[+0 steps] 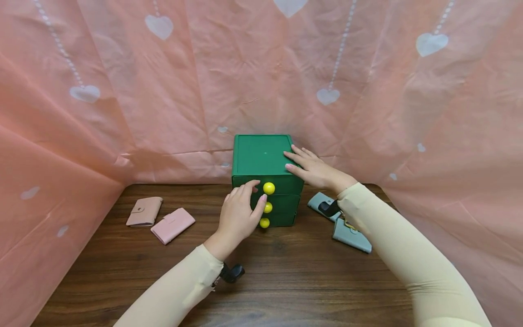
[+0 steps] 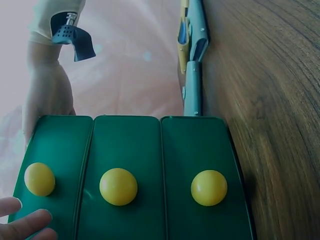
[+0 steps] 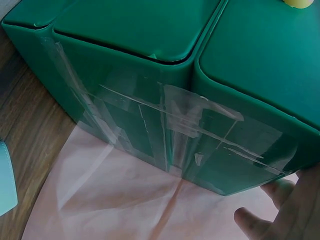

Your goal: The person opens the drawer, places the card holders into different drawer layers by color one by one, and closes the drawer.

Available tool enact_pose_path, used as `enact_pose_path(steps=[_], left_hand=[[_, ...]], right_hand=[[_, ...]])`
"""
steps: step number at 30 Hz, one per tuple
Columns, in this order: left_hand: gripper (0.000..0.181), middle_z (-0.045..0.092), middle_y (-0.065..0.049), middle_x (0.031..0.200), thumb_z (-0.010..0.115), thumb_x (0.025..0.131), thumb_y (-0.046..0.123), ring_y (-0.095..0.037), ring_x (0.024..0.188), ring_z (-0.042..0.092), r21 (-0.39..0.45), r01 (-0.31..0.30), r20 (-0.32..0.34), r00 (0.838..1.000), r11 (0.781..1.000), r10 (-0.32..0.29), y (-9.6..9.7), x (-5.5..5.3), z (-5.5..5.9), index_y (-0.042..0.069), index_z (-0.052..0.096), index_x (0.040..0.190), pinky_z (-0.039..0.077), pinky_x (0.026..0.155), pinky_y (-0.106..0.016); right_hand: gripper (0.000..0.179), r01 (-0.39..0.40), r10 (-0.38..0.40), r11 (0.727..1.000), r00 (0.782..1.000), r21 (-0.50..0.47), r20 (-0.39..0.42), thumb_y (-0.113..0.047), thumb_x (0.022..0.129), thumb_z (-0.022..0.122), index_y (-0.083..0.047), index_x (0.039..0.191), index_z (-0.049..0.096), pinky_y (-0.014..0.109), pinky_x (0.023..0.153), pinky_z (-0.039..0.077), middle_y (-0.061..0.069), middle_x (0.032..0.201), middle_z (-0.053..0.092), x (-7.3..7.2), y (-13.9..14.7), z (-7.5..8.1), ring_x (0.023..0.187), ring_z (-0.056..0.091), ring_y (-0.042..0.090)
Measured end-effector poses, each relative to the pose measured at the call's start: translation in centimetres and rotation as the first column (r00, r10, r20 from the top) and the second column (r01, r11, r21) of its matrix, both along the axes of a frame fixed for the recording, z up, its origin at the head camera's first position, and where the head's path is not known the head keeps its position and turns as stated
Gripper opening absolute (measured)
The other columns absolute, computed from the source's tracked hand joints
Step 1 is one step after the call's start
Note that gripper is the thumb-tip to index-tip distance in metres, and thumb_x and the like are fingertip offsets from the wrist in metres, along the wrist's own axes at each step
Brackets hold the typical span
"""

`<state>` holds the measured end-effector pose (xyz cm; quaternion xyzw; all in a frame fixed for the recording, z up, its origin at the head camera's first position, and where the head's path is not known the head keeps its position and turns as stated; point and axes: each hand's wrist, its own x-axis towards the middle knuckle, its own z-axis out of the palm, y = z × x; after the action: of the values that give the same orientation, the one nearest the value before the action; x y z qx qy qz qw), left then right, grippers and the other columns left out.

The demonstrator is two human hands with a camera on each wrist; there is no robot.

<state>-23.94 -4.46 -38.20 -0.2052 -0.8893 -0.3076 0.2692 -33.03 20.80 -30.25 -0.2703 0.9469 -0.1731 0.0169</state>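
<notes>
A small green cabinet (image 1: pixel 261 156) with three stacked drawers, all pushed in, stands against the back curtain. Each drawer front carries a round yellow knob: top (image 1: pixel 268 188), middle (image 1: pixel 267 207) and bottom (image 1: pixel 264 223). My left hand (image 1: pixel 238 211) is in front of the cabinet, thumb and fingers spread apart beside the top knob. In the left wrist view, its fingers (image 2: pixel 30 223) show a gap from that knob. The right hand (image 1: pixel 316 170) rests on the cabinet's top right edge with its fingers extended. Clear tape (image 3: pixel 185 115) covers the cabinet's side in the right wrist view.
Two pink card wallets, one paler (image 1: pixel 145 211) and one brighter (image 1: pixel 173 225), lie left on the wooden table (image 1: pixel 282 281). Right of the cabinet lie two blue-grey wallets (image 1: pixel 323 204), with a yellow one (image 2: pixel 183 45) beside them. A pink curtain (image 1: pixel 253 91) encloses the table.
</notes>
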Motion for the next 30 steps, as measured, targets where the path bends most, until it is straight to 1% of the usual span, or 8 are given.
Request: enact_pose_path(steps=[6,15,22,26,30], left_hand=[[0.045,0.067,-0.001,0.114,0.05,0.102,0.042,-0.022,0.1,0.061,-0.011,0.017,0.027,0.999,1.0,-0.016,0.4,-0.2,-0.1,0.013,0.055,0.137,0.049,0.087,-0.041],[0.045,0.067,-0.003,0.11,0.053,0.102,0.04,-0.021,0.095,0.062,-0.014,0.032,0.018,0.999,0.999,-0.032,0.7,-0.4,-0.1,0.011,0.055,0.136,0.05,0.083,-0.04],[0.042,0.066,-0.001,0.105,0.053,0.102,0.039,-0.018,0.092,0.062,-0.014,0.052,0.03,0.998,0.999,-0.052,1.0,-0.8,-0.4,0.012,0.054,0.135,0.051,0.082,-0.038],[0.041,0.066,0.003,0.102,0.053,0.102,0.039,-0.015,0.09,0.064,-0.025,0.057,0.036,0.998,0.998,-0.056,1.2,-1.1,-0.5,0.014,0.053,0.135,0.052,0.076,-0.034],[0.039,0.067,0.005,0.099,0.054,0.102,0.039,-0.012,0.086,0.064,-0.047,0.045,0.016,0.999,0.998,-0.045,1.4,-1.5,-0.6,0.014,0.053,0.132,0.052,0.068,-0.03]], right_hand=[[0.069,-0.009,0.009,1.0,1.0,-0.001,-0.001,-0.061,0.104,0.03,-0.023,0.161,0.023,0.063,0.118,0.007,0.007,0.168,0.004,-0.1,-0.1,0.0,0.152,0.0,0.039],[0.07,-0.007,0.007,1.0,1.0,0.001,0.009,-0.061,0.104,0.029,-0.022,0.161,0.023,0.061,0.118,0.006,0.007,0.168,0.003,-0.1,-0.1,0.0,0.152,0.0,0.039],[0.07,-0.015,0.015,1.0,1.0,0.001,0.006,-0.061,0.104,0.029,-0.021,0.161,0.023,0.061,0.118,0.006,0.008,0.168,0.003,-0.3,0.0,-0.1,0.152,0.0,0.04],[0.07,-0.013,0.013,1.0,1.0,-0.001,0.013,-0.061,0.104,0.029,-0.021,0.161,0.023,0.061,0.118,0.006,0.008,0.168,0.002,-0.2,0.1,-0.1,0.152,-0.001,0.04],[0.069,-0.01,0.01,1.0,1.0,-0.004,0.016,-0.06,0.105,0.03,-0.021,0.161,0.023,0.06,0.119,0.007,0.008,0.168,0.002,-0.1,0.1,0.0,0.152,-0.001,0.039]])
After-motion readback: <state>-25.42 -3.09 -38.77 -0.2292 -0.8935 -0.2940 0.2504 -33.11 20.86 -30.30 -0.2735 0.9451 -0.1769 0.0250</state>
